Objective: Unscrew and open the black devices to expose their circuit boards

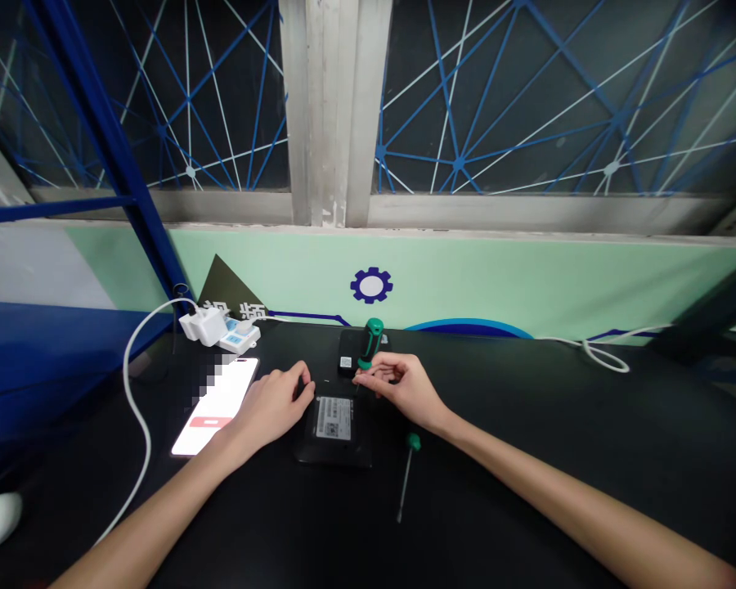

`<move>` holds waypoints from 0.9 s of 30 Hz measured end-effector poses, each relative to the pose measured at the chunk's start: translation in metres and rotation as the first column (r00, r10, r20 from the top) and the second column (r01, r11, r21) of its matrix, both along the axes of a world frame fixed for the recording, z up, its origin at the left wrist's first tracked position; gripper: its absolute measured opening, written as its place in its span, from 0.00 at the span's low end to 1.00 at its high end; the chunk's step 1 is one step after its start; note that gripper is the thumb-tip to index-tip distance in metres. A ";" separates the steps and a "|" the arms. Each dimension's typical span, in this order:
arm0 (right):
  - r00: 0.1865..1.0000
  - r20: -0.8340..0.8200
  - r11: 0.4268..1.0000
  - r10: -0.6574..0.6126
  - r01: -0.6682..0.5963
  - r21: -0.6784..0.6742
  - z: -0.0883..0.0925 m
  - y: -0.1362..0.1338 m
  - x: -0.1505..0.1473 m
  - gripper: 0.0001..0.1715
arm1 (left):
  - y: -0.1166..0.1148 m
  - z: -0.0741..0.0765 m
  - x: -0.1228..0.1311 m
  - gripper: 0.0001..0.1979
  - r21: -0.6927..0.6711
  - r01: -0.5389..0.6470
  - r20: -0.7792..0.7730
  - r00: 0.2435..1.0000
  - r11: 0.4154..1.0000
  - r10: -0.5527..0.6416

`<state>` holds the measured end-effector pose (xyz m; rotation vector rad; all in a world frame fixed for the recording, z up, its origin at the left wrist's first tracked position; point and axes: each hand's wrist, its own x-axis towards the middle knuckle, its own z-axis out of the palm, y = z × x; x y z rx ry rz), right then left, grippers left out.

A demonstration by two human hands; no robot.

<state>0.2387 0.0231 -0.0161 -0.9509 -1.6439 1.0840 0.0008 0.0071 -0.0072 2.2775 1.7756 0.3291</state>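
Note:
A flat black device [334, 419] with a white printed label lies on the black table in front of me. At its upper left corner my left hand [277, 399] rests with curled fingers, thumb and index fingertip against the edge. A screwdriver with a green handle [372, 339] stands nearly upright over the device's upper right corner. My right hand [403, 384] pinches it below the handle, and its tip is hidden by the fingers. To the right of the device lies a second green-handled screwdriver [406, 478], its shaft pointing toward me.
Behind the device is a small black box [347, 352] with a white sticker. A lit phone [217, 409] lies beside my left forearm. A white charger [204, 325] sits in a power strip [240, 335], and its cable [136, 409] curves along the left. Another cable [601, 356] lies at the back right.

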 end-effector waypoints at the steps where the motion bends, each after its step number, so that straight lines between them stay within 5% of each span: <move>1: 1.000 0.003 1.000 0.002 -0.002 0.006 0.000 0.000 0.000 0.24 | 0.000 0.000 0.000 0.11 0.000 -0.004 -0.006 1.000 1.000 0.004; 14: 0.998 -0.061 1.000 -0.014 0.015 0.023 0.002 -0.005 0.003 0.22 | -0.001 0.003 0.001 0.10 0.005 0.007 -0.014 1.000 1.000 -0.007; 27: 0.985 -0.029 0.982 -0.172 0.174 0.073 0.000 -0.005 0.005 0.25 | -0.005 0.005 0.001 0.17 0.001 0.031 -0.011 0.999 1.000 -0.031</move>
